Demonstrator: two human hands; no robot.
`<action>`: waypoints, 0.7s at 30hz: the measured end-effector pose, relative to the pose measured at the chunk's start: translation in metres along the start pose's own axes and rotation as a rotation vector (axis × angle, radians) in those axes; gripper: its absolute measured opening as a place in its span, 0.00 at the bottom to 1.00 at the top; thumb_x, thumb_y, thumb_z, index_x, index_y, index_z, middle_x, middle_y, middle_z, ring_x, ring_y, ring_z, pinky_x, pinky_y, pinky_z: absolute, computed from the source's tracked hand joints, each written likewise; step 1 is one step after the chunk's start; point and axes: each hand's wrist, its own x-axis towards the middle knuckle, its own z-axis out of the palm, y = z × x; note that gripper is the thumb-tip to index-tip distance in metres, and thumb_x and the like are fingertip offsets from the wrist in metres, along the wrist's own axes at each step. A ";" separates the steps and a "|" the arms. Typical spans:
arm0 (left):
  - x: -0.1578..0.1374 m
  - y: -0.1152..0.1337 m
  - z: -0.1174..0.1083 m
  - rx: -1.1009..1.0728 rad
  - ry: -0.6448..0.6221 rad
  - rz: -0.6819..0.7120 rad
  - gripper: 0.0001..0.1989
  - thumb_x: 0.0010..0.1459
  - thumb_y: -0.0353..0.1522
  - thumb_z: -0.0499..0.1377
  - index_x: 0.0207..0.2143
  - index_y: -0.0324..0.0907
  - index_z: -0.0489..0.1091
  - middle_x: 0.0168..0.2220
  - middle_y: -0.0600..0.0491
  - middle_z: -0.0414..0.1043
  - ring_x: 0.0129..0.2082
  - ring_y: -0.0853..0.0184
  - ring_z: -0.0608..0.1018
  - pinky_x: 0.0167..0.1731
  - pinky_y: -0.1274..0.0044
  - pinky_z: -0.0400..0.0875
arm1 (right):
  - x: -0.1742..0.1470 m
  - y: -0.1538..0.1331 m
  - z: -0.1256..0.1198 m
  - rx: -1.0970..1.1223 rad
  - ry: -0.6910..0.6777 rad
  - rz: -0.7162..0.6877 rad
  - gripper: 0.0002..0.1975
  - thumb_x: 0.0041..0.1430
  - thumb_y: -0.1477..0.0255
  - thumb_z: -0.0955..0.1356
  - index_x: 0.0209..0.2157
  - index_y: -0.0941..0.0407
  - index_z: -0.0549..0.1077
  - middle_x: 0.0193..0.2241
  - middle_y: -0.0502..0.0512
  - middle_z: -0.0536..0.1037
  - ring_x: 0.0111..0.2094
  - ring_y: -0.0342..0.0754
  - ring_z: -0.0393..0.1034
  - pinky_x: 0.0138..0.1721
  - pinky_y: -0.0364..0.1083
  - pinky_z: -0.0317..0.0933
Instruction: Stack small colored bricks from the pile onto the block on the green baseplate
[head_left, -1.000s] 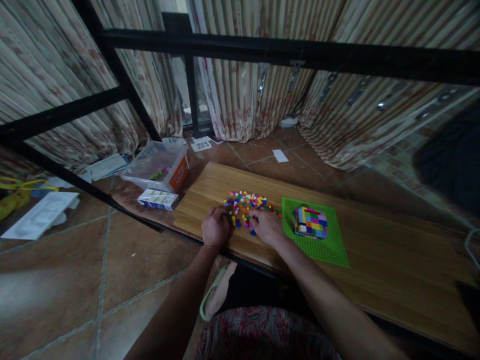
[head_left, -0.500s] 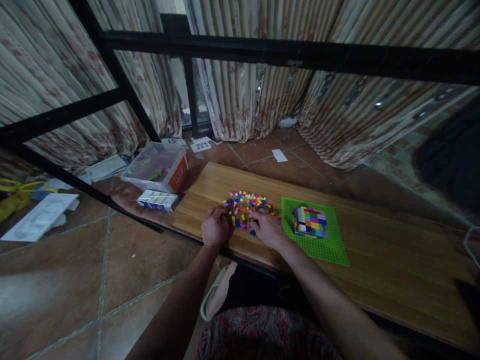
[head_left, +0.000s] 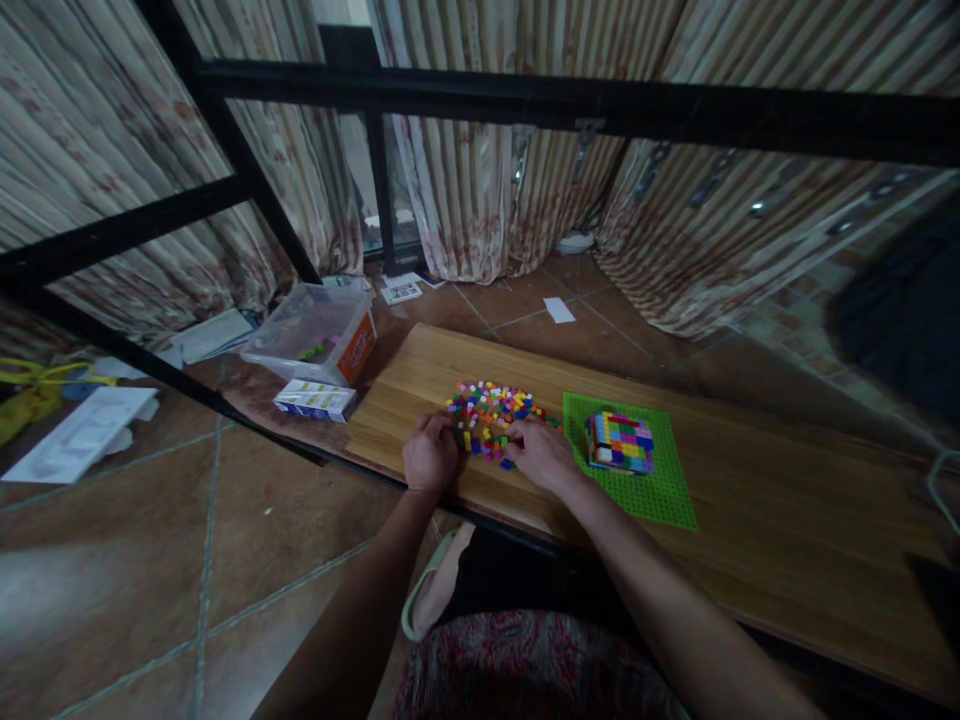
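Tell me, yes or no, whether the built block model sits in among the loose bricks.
No, the block model sits on the green baseplate, to the right of the loose bricks.

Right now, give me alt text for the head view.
A left hand and right hand reach among loose, colourful bricks on a wooden table. To their right, a multicoloured brick block sits on a green baseplate; a clear plastic bin stands beyond the table's left end.

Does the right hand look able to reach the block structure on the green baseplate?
Probably yes: the right hand is at the loose bricks, close by the green baseplate, and nothing visible bars the block structure.
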 end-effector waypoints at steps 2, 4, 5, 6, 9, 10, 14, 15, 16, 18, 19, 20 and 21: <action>0.000 0.000 0.000 -0.005 0.007 0.001 0.10 0.58 0.28 0.52 0.34 0.44 0.73 0.38 0.53 0.74 0.35 0.69 0.76 0.34 0.79 0.65 | -0.001 0.000 0.000 -0.006 0.003 0.003 0.13 0.55 0.73 0.65 0.42 0.53 0.75 0.43 0.54 0.76 0.42 0.47 0.71 0.42 0.43 0.59; 0.000 0.000 0.000 -0.005 0.011 0.003 0.10 0.58 0.28 0.52 0.34 0.44 0.73 0.38 0.53 0.74 0.35 0.69 0.76 0.34 0.79 0.65 | -0.002 -0.003 0.001 -0.017 0.001 0.002 0.13 0.56 0.74 0.65 0.43 0.53 0.75 0.43 0.53 0.76 0.41 0.46 0.71 0.42 0.42 0.59; 0.000 0.000 0.000 -0.003 0.012 0.003 0.10 0.58 0.28 0.52 0.34 0.44 0.73 0.38 0.53 0.74 0.35 0.69 0.76 0.34 0.79 0.65 | -0.002 -0.004 0.002 -0.023 0.000 0.000 0.13 0.56 0.73 0.65 0.43 0.52 0.74 0.43 0.53 0.75 0.41 0.46 0.71 0.41 0.42 0.59; 0.000 0.000 0.000 -0.001 0.013 0.002 0.10 0.58 0.28 0.52 0.33 0.44 0.73 0.37 0.53 0.74 0.35 0.69 0.76 0.34 0.79 0.65 | -0.002 -0.006 0.003 -0.029 0.000 -0.005 0.13 0.56 0.73 0.65 0.43 0.52 0.74 0.43 0.53 0.75 0.41 0.46 0.71 0.41 0.42 0.60; 0.000 0.000 0.000 0.002 0.006 0.000 0.10 0.58 0.28 0.52 0.34 0.44 0.73 0.38 0.53 0.74 0.35 0.69 0.76 0.34 0.80 0.65 | -0.001 -0.010 0.006 -0.052 0.017 -0.024 0.13 0.57 0.73 0.65 0.43 0.52 0.74 0.44 0.55 0.75 0.44 0.48 0.70 0.43 0.43 0.59; 0.001 0.000 -0.001 0.003 0.003 -0.001 0.10 0.58 0.27 0.52 0.34 0.44 0.73 0.38 0.53 0.74 0.35 0.69 0.76 0.34 0.80 0.65 | -0.001 -0.010 0.007 -0.056 0.027 -0.030 0.12 0.57 0.74 0.65 0.43 0.53 0.74 0.45 0.55 0.74 0.45 0.48 0.70 0.44 0.43 0.59; 0.001 0.001 -0.002 0.008 -0.004 -0.002 0.10 0.58 0.27 0.52 0.34 0.44 0.73 0.38 0.53 0.74 0.35 0.69 0.76 0.34 0.80 0.65 | -0.002 -0.006 0.011 0.001 0.103 -0.068 0.11 0.56 0.75 0.65 0.42 0.56 0.73 0.43 0.58 0.76 0.43 0.49 0.70 0.44 0.44 0.59; 0.001 0.001 -0.002 0.009 -0.006 -0.004 0.10 0.58 0.27 0.52 0.34 0.44 0.73 0.38 0.53 0.74 0.35 0.69 0.76 0.34 0.80 0.65 | -0.003 -0.004 0.012 0.041 0.131 -0.069 0.11 0.56 0.75 0.64 0.42 0.56 0.73 0.41 0.57 0.77 0.42 0.48 0.71 0.43 0.44 0.60; 0.001 0.001 -0.002 0.011 -0.008 -0.007 0.10 0.58 0.27 0.52 0.34 0.44 0.73 0.38 0.53 0.74 0.35 0.69 0.76 0.34 0.80 0.65 | -0.003 -0.001 0.014 0.093 0.158 -0.064 0.11 0.56 0.75 0.64 0.41 0.56 0.72 0.38 0.56 0.77 0.39 0.48 0.71 0.42 0.44 0.60; 0.001 0.001 -0.002 0.019 -0.014 -0.012 0.10 0.58 0.27 0.52 0.34 0.44 0.73 0.39 0.52 0.75 0.36 0.69 0.77 0.34 0.79 0.65 | -0.005 0.006 0.018 0.239 0.206 -0.045 0.11 0.55 0.75 0.64 0.40 0.55 0.72 0.33 0.53 0.78 0.33 0.46 0.71 0.38 0.43 0.61; 0.001 0.001 -0.002 0.021 -0.016 -0.012 0.10 0.58 0.27 0.52 0.34 0.44 0.73 0.39 0.52 0.75 0.36 0.69 0.77 0.34 0.79 0.65 | -0.006 0.009 0.021 0.326 0.227 -0.039 0.11 0.54 0.75 0.64 0.40 0.55 0.71 0.31 0.51 0.77 0.31 0.45 0.71 0.36 0.43 0.61; 0.001 0.001 -0.002 0.023 -0.017 -0.011 0.10 0.58 0.27 0.52 0.34 0.44 0.73 0.39 0.52 0.75 0.35 0.69 0.77 0.34 0.79 0.65 | -0.007 0.012 0.023 0.415 0.247 -0.037 0.10 0.53 0.75 0.64 0.39 0.55 0.71 0.30 0.50 0.77 0.30 0.44 0.71 0.34 0.42 0.61; 0.001 0.001 -0.002 0.022 -0.015 -0.009 0.10 0.58 0.27 0.52 0.34 0.44 0.73 0.38 0.52 0.75 0.35 0.69 0.76 0.34 0.79 0.65 | -0.007 0.015 0.025 0.497 0.264 -0.038 0.10 0.53 0.74 0.64 0.38 0.55 0.71 0.30 0.50 0.77 0.30 0.44 0.70 0.33 0.42 0.62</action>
